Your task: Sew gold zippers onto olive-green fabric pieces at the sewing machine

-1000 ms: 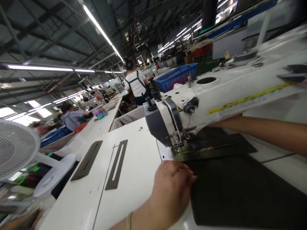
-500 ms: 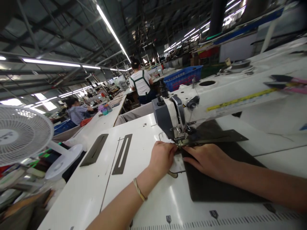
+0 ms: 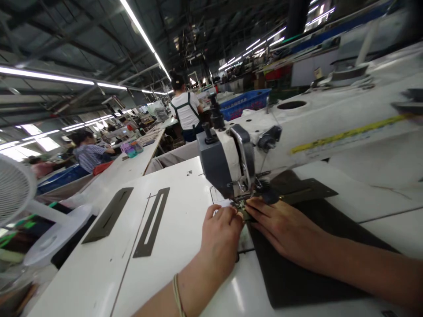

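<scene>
A sewing machine head [image 3: 220, 160] stands over the white table, its presser foot and needle area [image 3: 240, 200] low between my two hands. My left hand [image 3: 220, 237] is just left of the foot with curled, closed fingers; what they pinch is hidden. My right hand [image 3: 286, 224] lies stretched out, palm down, on a dark fabric panel [image 3: 307, 277], its fingertips close to the foot. Behind that hand a dark slotted strip [image 3: 307, 190] rests across the panel, partly covered by the machine.
A slotted dark frame piece [image 3: 152, 222] and several dark pieces in a stack [image 3: 109, 215] lie on the table at left. A white fan [image 3: 15, 193] stands beyond the table edge. Yellow measuring tape [image 3: 346, 134] runs along the machine arm. Two people work farther back, near a blue crate [image 3: 246, 103].
The view has moved closer and swung right, so the fan and loose pieces sit farther left. My left hand's fingers are more curled; both hands stay by the presser foot.
</scene>
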The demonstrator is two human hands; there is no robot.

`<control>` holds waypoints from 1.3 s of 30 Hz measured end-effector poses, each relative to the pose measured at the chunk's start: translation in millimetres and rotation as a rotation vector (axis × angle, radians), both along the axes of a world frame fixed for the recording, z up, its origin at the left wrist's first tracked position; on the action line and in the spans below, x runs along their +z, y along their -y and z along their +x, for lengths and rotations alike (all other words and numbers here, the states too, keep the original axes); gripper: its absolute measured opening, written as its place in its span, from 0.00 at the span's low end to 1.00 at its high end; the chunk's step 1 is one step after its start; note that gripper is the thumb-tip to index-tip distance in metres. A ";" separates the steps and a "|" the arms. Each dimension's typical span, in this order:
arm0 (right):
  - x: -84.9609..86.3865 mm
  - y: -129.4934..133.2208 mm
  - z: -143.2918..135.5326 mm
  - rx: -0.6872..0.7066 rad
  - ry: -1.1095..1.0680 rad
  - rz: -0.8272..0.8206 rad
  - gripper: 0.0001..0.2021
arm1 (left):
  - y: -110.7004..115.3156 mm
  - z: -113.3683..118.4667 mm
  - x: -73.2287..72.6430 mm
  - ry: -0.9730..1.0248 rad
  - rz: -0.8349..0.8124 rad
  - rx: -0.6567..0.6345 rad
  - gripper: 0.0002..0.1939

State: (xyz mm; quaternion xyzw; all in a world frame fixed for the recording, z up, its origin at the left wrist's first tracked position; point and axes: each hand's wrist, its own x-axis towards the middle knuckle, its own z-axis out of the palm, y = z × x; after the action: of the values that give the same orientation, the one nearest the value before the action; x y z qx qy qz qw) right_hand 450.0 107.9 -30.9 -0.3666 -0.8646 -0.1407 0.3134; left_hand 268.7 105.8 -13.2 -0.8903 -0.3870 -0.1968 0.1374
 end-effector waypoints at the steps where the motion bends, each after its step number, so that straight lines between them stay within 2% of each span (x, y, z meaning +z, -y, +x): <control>1: 0.4 -0.1 -0.1 -0.002 0.002 -0.015 0.13 | -0.1 0.3 0.8 0.001 0.011 -0.007 0.05; 8: 9.6 1.1 1.6 -0.005 0.051 -0.108 0.12 | -0.9 0.6 3.9 -0.027 0.085 -0.054 0.10; 17: 7.4 2.8 -3.1 -0.070 0.109 -0.116 0.13 | -0.3 3.1 7.2 -0.072 0.084 -0.040 0.12; 26: 15.3 1.4 -2.7 -0.071 0.217 -0.271 0.14 | -2.4 2.1 7.7 -0.071 0.067 -0.060 0.11; 30: 11.0 1.5 -1.9 -0.056 0.176 -0.193 0.12 | -1.8 3.0 6.7 -0.036 0.064 -0.054 0.10; 34: 6.0 0.4 -1.2 -0.039 0.109 -0.087 0.12 | -0.5 6.5 6.1 -0.071 0.092 -0.038 0.10; 39: 2.6 -3.4 -1.1 -0.001 0.062 -0.031 0.12 | -0.5 10.1 4.3 -0.110 0.102 0.015 0.09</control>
State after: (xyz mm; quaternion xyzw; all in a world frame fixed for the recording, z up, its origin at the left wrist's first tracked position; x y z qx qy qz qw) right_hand 448.9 111.3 -28.4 -0.3672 -0.8759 -0.1387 0.2805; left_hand 278.8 106.2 -8.9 -0.8887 -0.3749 -0.1659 0.2052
